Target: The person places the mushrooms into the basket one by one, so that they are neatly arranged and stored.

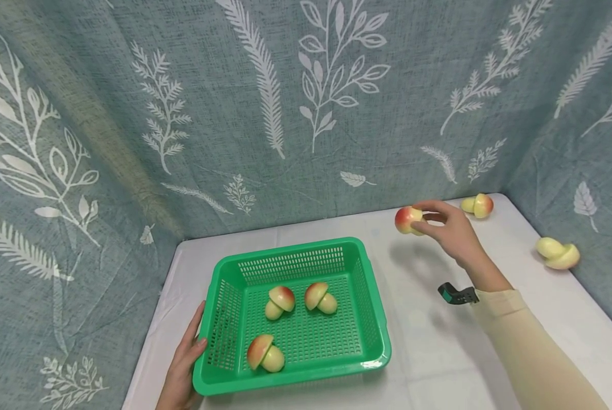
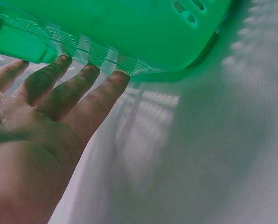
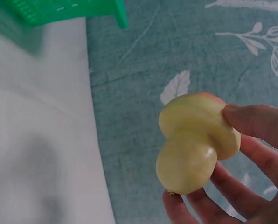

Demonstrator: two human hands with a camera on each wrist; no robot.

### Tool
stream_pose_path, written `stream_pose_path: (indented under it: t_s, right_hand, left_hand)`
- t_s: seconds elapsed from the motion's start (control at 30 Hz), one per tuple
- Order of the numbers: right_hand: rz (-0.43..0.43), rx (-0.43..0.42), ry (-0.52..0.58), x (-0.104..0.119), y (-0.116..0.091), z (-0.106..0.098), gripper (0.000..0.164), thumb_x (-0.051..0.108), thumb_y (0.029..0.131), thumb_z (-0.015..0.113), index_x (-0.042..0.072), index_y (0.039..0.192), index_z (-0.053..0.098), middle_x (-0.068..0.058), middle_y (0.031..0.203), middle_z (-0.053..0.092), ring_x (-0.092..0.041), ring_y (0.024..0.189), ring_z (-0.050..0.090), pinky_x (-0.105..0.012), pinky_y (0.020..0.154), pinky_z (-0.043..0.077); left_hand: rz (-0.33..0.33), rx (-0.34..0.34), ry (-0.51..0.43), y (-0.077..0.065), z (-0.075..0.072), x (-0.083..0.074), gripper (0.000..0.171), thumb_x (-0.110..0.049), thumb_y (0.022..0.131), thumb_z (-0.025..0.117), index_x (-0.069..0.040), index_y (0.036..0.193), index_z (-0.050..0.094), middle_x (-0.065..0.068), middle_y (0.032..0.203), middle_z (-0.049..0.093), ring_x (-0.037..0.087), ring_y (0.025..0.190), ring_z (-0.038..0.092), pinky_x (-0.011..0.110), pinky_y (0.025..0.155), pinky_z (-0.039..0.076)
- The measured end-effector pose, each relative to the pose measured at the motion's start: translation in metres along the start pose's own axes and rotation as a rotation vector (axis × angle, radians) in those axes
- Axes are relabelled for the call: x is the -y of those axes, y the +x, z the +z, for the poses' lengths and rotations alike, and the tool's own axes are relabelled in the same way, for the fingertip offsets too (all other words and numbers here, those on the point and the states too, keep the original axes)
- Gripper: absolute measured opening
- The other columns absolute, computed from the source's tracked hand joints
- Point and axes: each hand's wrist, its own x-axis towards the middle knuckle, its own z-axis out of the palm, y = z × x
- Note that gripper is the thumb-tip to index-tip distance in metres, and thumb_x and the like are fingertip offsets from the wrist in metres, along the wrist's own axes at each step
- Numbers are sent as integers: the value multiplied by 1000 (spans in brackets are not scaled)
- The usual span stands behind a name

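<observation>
A toy mushroom (image 1: 407,219) with a red-and-yellow cap is pinched in my right hand (image 1: 449,230), above the white table to the right of the basket. In the right wrist view the mushroom's pale stem (image 3: 186,162) hangs below the cap, with the thumb on the cap and fingers behind. My left hand (image 1: 183,361) touches the left side of a green plastic basket (image 1: 290,380). The left wrist view shows its fingers (image 2: 99,100) extended against the slotted outer wall. Inside the basket lie a mushroom (image 1: 280,302), another mushroom (image 1: 321,298) and a third mushroom (image 1: 266,353).
Beyond my right hand, near the back edge, lies a mushroom (image 1: 477,205). Another mushroom (image 1: 557,253) lies by the table's right edge. A blue-green curtain (image 1: 296,188) with white leaf prints surrounds the white-covered table (image 1: 429,347). A dark strap (image 1: 457,294) is at my right wrist.
</observation>
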Motion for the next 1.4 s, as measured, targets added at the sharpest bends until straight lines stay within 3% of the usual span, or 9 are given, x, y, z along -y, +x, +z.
stream_pose_path:
  t_s: [0.47, 0.8, 1.03, 1.4]
  right_hand:
    - [-72, 23, 37, 26, -11, 11, 45, 21, 103, 80, 5, 143, 67, -16, 149, 60, -41, 138, 56, -58, 102, 53]
    - [-93, 35, 49, 35, -17, 21, 41, 22, 101, 81, 9, 139, 70, -10, 144, 64, -35, 132, 62, -29, 92, 56]
    - [-118, 74, 81, 42, -20, 31, 42, 22, 101, 81, 10, 140, 71, -9, 144, 65, -34, 130, 63, -40, 95, 58]
    - [-138, 143, 127, 49, -20, 51, 40, 23, 100, 82, 15, 138, 72, -5, 142, 66, -30, 128, 64, -48, 93, 60]
  left_hand:
    - [3, 30, -24, 1, 1, 2, 64, -23, 121, 28, -31, 177, -2, 2, 182, 1, 1, 151, 38, 28, 117, 40]
    - [-17, 25, -34, 1, 3, 4, 64, -24, 121, 28, -32, 176, -2, -3, 181, 7, 1, 150, 39, 29, 117, 41]
    - [6, 27, -30, 2, 3, 4, 64, -22, 121, 29, -29, 177, -3, 2, 182, 2, 1, 150, 39, 29, 117, 40]
    - [31, 42, -28, 0, 0, 3, 64, -21, 121, 28, -29, 176, -4, -7, 178, 15, 2, 150, 40, 30, 117, 41]
